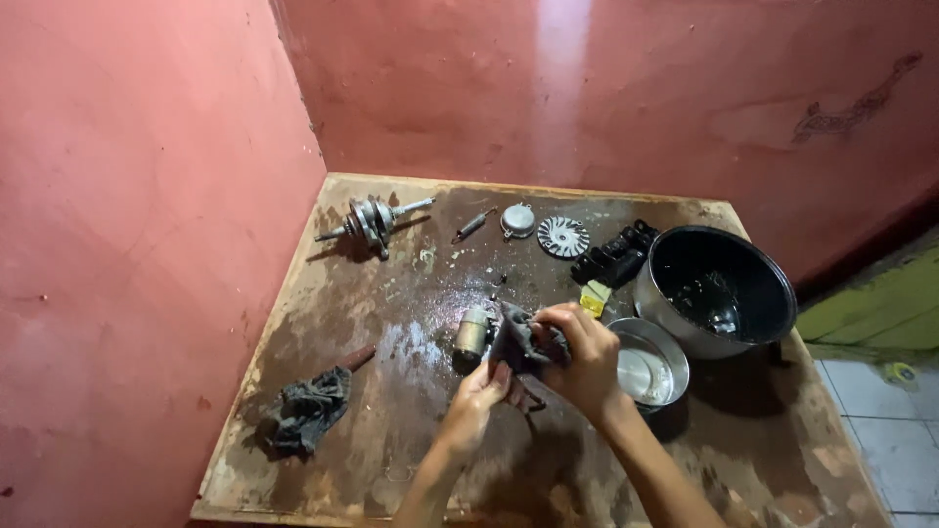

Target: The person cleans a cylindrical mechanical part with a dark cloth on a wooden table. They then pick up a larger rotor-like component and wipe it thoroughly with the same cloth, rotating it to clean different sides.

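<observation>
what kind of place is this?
Likely a makeshift engine-repair corner: a stained wooden table against pink walls, with a crankshaft, a finned metal disc and a greasy rag on it.

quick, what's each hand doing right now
left hand: closed on the dark rag from below
right hand: closed on the same rag

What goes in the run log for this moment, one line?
left hand: under dark greasy metal part | right hand: gripping it with rag | small silver cylindrical motor: beside part | large black pot: right | stained wooden board
</observation>
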